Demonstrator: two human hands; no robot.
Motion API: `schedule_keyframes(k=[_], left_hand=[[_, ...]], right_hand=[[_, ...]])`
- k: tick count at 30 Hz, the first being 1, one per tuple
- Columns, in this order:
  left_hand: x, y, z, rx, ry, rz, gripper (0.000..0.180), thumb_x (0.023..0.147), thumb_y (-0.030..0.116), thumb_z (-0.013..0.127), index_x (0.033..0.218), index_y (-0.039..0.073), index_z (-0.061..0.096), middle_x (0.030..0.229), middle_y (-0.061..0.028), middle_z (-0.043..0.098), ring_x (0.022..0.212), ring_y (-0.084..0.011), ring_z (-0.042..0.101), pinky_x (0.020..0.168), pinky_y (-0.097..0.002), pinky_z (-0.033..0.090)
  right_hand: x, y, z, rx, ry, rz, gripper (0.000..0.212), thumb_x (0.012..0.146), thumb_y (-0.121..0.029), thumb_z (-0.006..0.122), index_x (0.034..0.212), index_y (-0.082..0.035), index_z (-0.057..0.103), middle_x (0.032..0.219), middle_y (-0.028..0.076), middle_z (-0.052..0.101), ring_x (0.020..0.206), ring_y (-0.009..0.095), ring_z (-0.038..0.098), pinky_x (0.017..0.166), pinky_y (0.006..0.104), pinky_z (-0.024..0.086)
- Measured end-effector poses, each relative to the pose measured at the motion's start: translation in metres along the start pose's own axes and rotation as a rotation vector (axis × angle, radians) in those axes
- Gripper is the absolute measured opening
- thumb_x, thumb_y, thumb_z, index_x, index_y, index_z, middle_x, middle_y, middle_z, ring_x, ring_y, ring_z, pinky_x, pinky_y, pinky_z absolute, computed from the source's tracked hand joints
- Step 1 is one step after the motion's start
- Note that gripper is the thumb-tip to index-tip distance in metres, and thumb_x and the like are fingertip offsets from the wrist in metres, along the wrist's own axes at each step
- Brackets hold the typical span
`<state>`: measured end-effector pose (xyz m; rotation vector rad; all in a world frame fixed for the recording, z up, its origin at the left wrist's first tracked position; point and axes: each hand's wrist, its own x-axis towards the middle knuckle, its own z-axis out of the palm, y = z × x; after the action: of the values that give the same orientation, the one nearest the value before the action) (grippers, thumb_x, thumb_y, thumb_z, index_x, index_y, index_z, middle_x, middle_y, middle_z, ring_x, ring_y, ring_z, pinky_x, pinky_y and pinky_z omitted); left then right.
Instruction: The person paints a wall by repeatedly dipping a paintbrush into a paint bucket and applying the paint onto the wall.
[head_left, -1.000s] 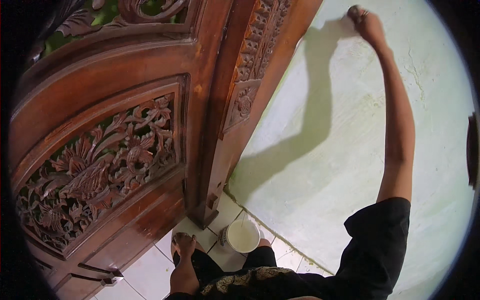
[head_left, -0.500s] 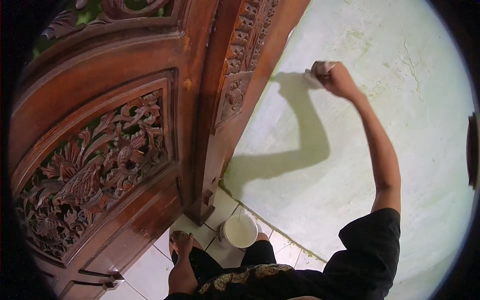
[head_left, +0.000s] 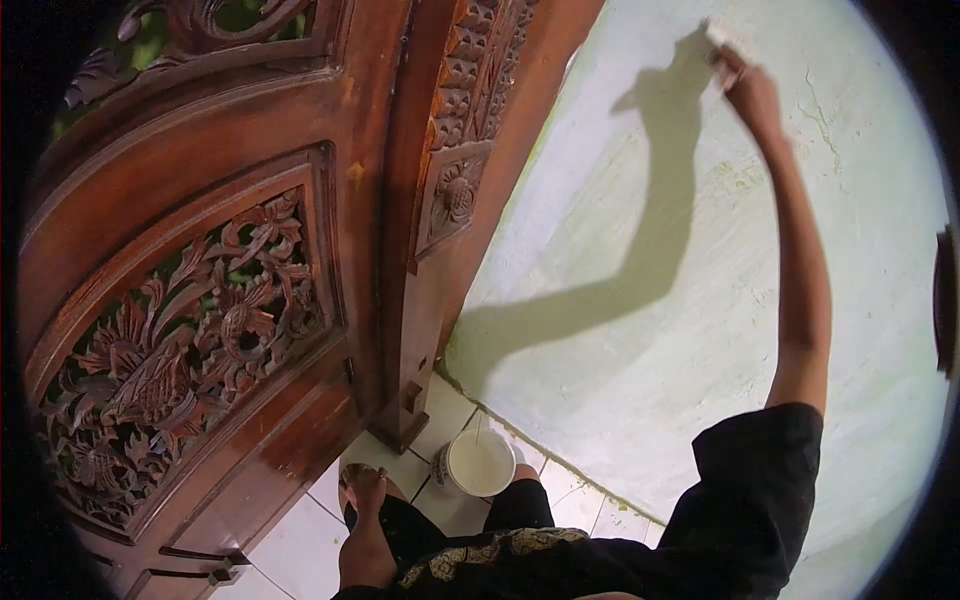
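Observation:
High up on the pale green wall (head_left: pixel 600 380), my right hand (head_left: pixel 750 92) is closed around a paintbrush (head_left: pixel 717 36), its pale head close to the surface. Motion blurs the brush, and whether it touches the wall is hard to tell. A long shadow of the arm falls to its left. Low down, my left hand (head_left: pixel 366 486) rests by my left knee, its fingers too small and dark to read. Between my legs a white bucket (head_left: pixel 442 470) of creamy whitish paint (head_left: pixel 482 462) stands on the floor.
A carved dark-wood door (head_left: pixel 210 300) and its thick post (head_left: pixel 420 250) fill the left side. White floor tiles (head_left: pixel 290 540) lie below. A crack (head_left: pixel 825 125) and rough patches mark the wall. Something dark (head_left: pixel 944 300) sits at the far right edge.
My right hand has swept the brush up and to the right along the wall, the arm straightening. The view has shifted slightly. My left hand and the bucket stay put.

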<state>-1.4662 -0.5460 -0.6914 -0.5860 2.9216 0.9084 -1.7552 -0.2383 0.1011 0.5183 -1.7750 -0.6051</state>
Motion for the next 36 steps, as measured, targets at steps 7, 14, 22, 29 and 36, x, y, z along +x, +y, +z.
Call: schedule_keyframes(k=[7,14,22,29,36], left_hand=[[0.004,-0.057,0.038,-0.135,0.050,0.016,0.046,0.076,0.041,0.053,0.101,0.003,0.059,0.121,-0.0210,0.044,0.116,-0.0341,0.037,0.097,-0.0467,0.025],[-0.004,0.011,-0.030,-0.046,-0.011,-0.049,0.045,0.076,0.042,0.051,0.095,0.003,0.063,0.112,-0.0189,0.051,0.107,-0.0335,0.043,0.092,-0.0470,0.030],[0.003,0.013,-0.023,0.075,-0.048,-0.021,0.045,0.076,0.043,0.049,0.085,0.002,0.065,0.116,-0.0199,0.049,0.112,-0.0337,0.041,0.094,-0.0469,0.029],[-0.010,0.005,-0.030,0.046,0.016,-0.001,0.042,0.075,0.043,0.050,0.084,0.004,0.066,0.108,-0.0177,0.053,0.109,-0.0334,0.040,0.091,-0.0484,0.031],[-0.010,0.007,-0.018,-0.013,0.090,-0.104,0.040,0.076,0.041,0.051,0.087,0.006,0.064,0.109,-0.0134,0.054,0.108,-0.0324,0.041,0.090,-0.0482,0.032]], right_hand=[[-0.026,-0.056,-0.023,0.559,-0.360,-0.319,0.014,0.069,0.003,0.056,0.082,-0.002,0.054,0.074,0.012,0.058,0.067,0.023,0.056,0.058,0.0301,0.045],[0.048,0.028,-0.050,0.375,-0.231,-0.024,0.010,0.081,-0.014,0.050,0.083,-0.005,0.053,0.072,0.008,0.054,0.062,0.012,0.049,0.059,0.0275,0.043],[-0.048,-0.030,-0.007,0.037,-0.027,-0.089,0.021,0.076,-0.017,0.056,0.096,-0.014,0.061,0.110,0.013,0.056,0.084,0.031,0.059,0.069,0.0366,0.049],[0.002,-0.032,-0.053,0.796,-0.394,-0.268,0.004,0.072,0.004,0.053,0.071,0.001,0.053,0.065,0.006,0.054,0.059,0.015,0.048,0.056,0.0257,0.041],[0.041,0.010,-0.046,-0.016,0.049,0.032,0.017,0.084,-0.020,0.046,0.092,-0.014,0.059,0.076,0.014,0.060,0.068,0.033,0.059,0.056,0.0408,0.044]])
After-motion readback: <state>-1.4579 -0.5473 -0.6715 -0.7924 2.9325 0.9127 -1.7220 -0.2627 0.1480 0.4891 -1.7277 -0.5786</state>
